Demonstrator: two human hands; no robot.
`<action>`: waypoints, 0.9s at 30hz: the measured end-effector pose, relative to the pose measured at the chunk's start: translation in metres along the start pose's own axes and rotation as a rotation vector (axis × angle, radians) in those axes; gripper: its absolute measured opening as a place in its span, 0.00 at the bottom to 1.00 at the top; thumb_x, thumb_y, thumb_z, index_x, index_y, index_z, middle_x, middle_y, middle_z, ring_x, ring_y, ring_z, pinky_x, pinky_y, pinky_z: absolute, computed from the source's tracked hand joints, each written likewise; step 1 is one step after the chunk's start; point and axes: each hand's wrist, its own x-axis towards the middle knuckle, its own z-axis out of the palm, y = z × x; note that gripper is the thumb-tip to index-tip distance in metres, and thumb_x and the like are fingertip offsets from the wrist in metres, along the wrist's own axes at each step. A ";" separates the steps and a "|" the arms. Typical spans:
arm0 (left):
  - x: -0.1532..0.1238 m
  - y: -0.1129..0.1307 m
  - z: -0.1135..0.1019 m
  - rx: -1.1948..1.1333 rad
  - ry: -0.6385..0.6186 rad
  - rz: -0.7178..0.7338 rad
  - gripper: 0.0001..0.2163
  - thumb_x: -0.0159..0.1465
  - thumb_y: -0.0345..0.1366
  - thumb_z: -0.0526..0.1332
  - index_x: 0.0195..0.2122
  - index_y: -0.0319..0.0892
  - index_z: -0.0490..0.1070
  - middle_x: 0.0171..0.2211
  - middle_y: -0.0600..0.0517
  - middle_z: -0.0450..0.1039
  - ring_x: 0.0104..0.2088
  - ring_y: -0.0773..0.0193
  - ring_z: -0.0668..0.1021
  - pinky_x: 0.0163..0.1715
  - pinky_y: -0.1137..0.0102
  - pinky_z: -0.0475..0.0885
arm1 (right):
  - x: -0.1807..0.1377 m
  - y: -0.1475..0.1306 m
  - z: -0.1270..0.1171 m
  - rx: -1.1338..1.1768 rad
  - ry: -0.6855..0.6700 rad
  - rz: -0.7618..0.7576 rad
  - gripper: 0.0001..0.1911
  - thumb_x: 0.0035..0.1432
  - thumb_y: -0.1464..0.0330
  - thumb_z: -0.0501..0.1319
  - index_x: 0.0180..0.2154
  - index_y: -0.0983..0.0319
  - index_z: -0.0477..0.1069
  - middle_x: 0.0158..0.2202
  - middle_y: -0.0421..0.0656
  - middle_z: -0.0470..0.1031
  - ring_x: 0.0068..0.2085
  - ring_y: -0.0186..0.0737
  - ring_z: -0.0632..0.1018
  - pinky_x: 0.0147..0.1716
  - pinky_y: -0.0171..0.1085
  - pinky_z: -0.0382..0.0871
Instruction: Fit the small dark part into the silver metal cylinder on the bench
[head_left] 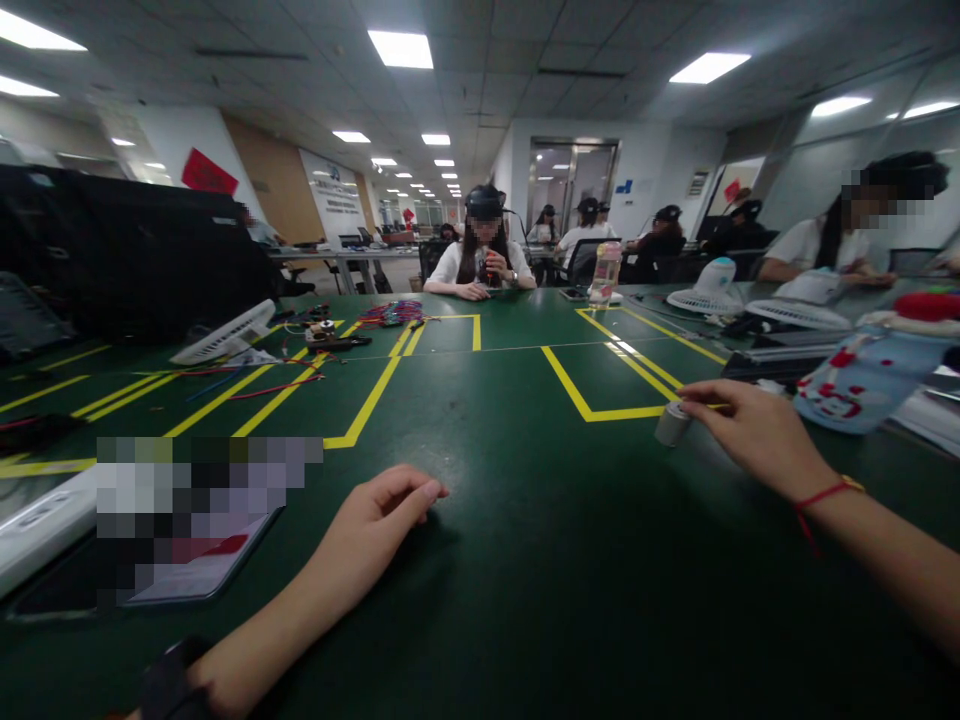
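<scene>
My right hand (750, 432) reaches over the green table (525, 560) and pinches a small grey cylinder (672, 423) standing by a yellow tape line. A red string circles that wrist. My left hand (379, 525) rests on the table nearer to me, fingers loosely curled with nothing visible in them. A dark band sits on the left forearm.
A phone (180, 560) lies at my left beside a white device (37, 530). A white fan (225, 335), coloured wires (390, 313) and small parts lie farther left. A blue-and-white bottle (862, 375) and more fans (795, 310) are at right. People sit across the table.
</scene>
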 end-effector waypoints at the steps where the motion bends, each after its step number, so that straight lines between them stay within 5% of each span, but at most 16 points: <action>1: 0.000 0.000 0.000 0.004 0.000 -0.002 0.14 0.62 0.46 0.54 0.34 0.44 0.74 0.27 0.55 0.67 0.29 0.64 0.70 0.32 0.71 0.63 | 0.000 0.000 0.000 0.014 0.017 0.015 0.14 0.53 0.62 0.58 0.40 0.59 0.75 0.38 0.42 0.77 0.38 0.40 0.76 0.38 0.38 0.67; 21: 0.001 -0.003 0.000 0.042 -0.004 -0.006 0.14 0.63 0.47 0.54 0.35 0.45 0.73 0.28 0.55 0.67 0.30 0.64 0.71 0.33 0.71 0.63 | 0.003 -0.009 -0.001 0.325 -0.044 0.219 0.14 0.48 0.63 0.63 0.37 0.63 0.76 0.35 0.46 0.77 0.35 0.38 0.76 0.39 0.37 0.67; 27: 0.000 -0.002 0.000 0.046 0.005 -0.006 0.14 0.63 0.47 0.53 0.35 0.45 0.74 0.27 0.55 0.66 0.30 0.64 0.70 0.32 0.71 0.62 | 0.002 -0.005 0.005 0.444 -0.020 0.265 0.21 0.49 0.62 0.61 0.45 0.64 0.71 0.42 0.49 0.76 0.40 0.39 0.76 0.41 0.38 0.69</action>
